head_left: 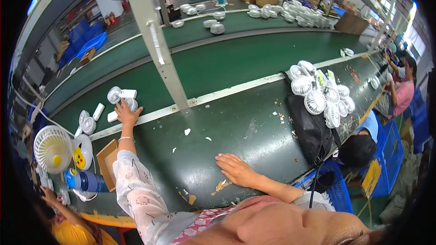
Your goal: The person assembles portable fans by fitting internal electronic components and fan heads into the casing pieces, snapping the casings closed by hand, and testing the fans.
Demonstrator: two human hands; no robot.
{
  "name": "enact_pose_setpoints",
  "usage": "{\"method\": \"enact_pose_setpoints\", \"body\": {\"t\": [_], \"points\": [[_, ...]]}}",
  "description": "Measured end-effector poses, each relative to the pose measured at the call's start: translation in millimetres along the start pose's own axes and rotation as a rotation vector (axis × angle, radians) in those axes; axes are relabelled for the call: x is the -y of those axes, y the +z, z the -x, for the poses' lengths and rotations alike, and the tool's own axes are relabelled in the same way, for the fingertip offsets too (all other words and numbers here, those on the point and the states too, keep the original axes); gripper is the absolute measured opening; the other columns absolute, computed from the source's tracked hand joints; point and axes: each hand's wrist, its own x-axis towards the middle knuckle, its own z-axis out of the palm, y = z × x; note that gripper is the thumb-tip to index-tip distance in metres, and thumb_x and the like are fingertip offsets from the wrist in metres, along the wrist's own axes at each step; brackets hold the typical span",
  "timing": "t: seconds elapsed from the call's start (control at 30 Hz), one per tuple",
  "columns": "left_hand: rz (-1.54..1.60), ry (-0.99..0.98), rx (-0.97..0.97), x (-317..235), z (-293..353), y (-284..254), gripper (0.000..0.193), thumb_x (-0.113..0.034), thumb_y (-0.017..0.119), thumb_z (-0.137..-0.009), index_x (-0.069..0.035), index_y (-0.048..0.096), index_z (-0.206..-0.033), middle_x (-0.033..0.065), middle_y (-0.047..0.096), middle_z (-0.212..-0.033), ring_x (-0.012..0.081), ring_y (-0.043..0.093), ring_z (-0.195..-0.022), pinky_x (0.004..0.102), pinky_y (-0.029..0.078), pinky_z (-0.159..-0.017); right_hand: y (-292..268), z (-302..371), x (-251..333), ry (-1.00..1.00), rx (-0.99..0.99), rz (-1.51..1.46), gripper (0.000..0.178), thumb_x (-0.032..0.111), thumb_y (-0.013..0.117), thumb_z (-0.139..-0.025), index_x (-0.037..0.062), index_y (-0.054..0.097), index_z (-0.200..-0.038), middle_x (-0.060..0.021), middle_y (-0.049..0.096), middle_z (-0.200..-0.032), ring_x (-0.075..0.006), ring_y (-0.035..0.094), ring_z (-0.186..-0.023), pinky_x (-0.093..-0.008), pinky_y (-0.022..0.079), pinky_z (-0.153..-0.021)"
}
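On the green conveyor belt at the left, small white handheld fans lie with their handles. My left hand (128, 115) reaches over the belt's pale edge, its fingers spread over one small white fan (131, 104). The thumb sits to the right of that fan's round grille. Just beyond the fingers rests another small fan (114, 95), beside a white handle (128, 93). My right hand (237, 170) lies flat on the dark green worktable (245, 140), fingers stretched out and holding nothing.
A pile of white fans (315, 100) sits at the right by a black bag (309, 131). To the left stand a larger fan (53, 149), a blue bottle (84, 180) and a cardboard box (108, 163). A metal post (156, 41) rises at the belt's edge. Co-workers sit at both sides.
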Motion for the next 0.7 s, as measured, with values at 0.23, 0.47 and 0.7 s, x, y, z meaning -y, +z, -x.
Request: {"method": "enact_pose_setpoints", "body": {"t": [0.23, 0.47, 0.7], "points": [[0.113, 0.011, -0.214, -23.7, 5.6, -7.2, 0.072, -0.033, 0.074, -0.06, -0.007, 0.043, -0.119, 0.023, 0.052, -0.105, 0.0432, 0.049, -0.098, 0.0525, 0.041, -0.083, 5.5, 2.4, -6.2, -0.047, -0.054, -0.082, 0.03, 0.005, 0.055, -0.079, -0.0033, 0.052, -0.107, -0.0171, 0.049, -0.119, -0.0316, 0.044, -0.117, -0.0426, 0.034, -0.099], [0.337, 0.504, -0.299, -118.5, 144.3, -133.9, 0.076, -0.029, 0.073, -0.065, 0.001, 0.037, -0.124, 0.023, 0.045, -0.114, 0.0365, 0.039, -0.108, 0.0449, 0.028, -0.093, -19.1, -15.1, -13.3, 0.259, -0.031, -0.765, 0.052, 0.021, 0.064, -0.08, 0.005, 0.041, -0.123, -0.015, 0.047, -0.123, -0.028, 0.044, -0.117, -0.0384, 0.039, -0.095], [0.406, 0.65, -0.113, -195.7, 294.1, -119.2, 0.082, -0.015, 0.072, -0.063, -0.006, 0.03, -0.133, 0.0239, 0.035, -0.12, 0.0391, 0.033, -0.112, 0.0497, 0.026, -0.093, -29.5, -54.6, 1.3, 0.224, -0.266, -1.214, 0.076, 0.028, 0.065, -0.081, 0.006, 0.019, -0.137, -0.0141, 0.038, -0.128, -0.0199, 0.038, -0.118, -0.0323, 0.033, -0.098]]}}
